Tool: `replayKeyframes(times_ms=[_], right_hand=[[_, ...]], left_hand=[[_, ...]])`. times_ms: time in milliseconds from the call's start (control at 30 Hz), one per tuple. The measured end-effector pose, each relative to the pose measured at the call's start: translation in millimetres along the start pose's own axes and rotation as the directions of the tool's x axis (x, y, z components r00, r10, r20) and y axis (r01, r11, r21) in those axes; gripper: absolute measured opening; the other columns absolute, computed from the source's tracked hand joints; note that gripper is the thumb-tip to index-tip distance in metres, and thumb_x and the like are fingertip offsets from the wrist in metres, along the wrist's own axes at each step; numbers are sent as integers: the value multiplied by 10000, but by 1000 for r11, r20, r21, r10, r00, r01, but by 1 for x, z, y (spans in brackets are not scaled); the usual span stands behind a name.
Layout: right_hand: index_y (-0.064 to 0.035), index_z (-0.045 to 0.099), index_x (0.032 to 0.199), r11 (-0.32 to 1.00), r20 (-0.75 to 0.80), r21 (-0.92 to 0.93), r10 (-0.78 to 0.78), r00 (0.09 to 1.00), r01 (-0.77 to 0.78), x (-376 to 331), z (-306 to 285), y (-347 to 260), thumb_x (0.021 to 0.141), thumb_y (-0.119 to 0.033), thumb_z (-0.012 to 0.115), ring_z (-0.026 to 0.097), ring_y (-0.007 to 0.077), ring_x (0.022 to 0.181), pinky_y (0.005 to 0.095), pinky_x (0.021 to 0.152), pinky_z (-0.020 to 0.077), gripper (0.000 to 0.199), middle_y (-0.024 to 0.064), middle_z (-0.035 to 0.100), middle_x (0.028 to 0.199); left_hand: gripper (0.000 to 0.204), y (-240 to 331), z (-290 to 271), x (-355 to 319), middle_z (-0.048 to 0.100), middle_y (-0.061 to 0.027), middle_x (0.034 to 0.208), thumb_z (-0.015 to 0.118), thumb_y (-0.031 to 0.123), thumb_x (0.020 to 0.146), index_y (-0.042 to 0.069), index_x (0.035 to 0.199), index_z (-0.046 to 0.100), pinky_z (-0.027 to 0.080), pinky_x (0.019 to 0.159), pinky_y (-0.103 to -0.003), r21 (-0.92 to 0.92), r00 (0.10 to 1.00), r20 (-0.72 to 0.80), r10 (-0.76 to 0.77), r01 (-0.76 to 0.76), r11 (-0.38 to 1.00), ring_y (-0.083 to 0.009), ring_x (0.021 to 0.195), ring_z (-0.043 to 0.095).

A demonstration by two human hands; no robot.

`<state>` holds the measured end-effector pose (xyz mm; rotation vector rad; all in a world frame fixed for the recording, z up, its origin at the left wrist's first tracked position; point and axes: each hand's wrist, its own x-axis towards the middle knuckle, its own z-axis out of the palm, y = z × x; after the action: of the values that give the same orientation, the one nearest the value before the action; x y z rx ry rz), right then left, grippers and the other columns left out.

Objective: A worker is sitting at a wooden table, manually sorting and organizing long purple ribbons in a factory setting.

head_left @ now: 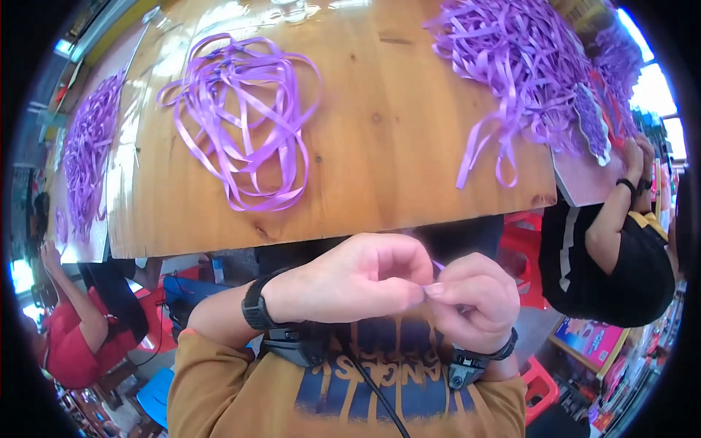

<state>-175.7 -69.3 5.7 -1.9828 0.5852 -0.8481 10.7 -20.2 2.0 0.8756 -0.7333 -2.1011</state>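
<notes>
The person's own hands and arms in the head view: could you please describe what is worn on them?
Both hands are bare. The left hand has a black band at the wrist, with a black device strapped under it. The right hand has a black wrist strap with a small black device. Mustard-orange sleeves end above the wrists. A black cable runs down the chest.

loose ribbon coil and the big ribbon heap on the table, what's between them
In the head view, only bare wooden tabletop lies between the loose purple ribbon coil and the purple ribbon heap; nothing rests on that stretch.
</notes>
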Motion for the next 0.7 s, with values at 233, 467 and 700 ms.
replayKeyframes(times_ms=[233,467,700], right_hand=[[-67,615,772,999,-30,37,18,999,-17,-14,-5,2,606,92,692,557,144,581,226,471,404,242,55,584,697],[-45,620,805,995,-16,98,-2,1000,4,-16,-11,7,621,78,675,561,142,583,216,477,401,229,70,606,726],[-7,607,854,999,-31,52,8,999,-6,-11,-17,5,636,62,694,575,167,575,242,488,439,245,75,608,710]], left_hand=[[56,-7,11,6,490,54,749,544,52,804,38,851,516,354,579,-177,55,999,-31,-20,22,998,-14,670,414],[74,-3,20,6,498,42,768,550,38,785,26,849,514,370,583,-189,294,993,-80,82,-55,954,-32,676,436],[78,0,23,5,508,-10,744,569,36,758,9,826,544,372,547,-201,592,950,-76,304,-202,780,-58,630,452]])
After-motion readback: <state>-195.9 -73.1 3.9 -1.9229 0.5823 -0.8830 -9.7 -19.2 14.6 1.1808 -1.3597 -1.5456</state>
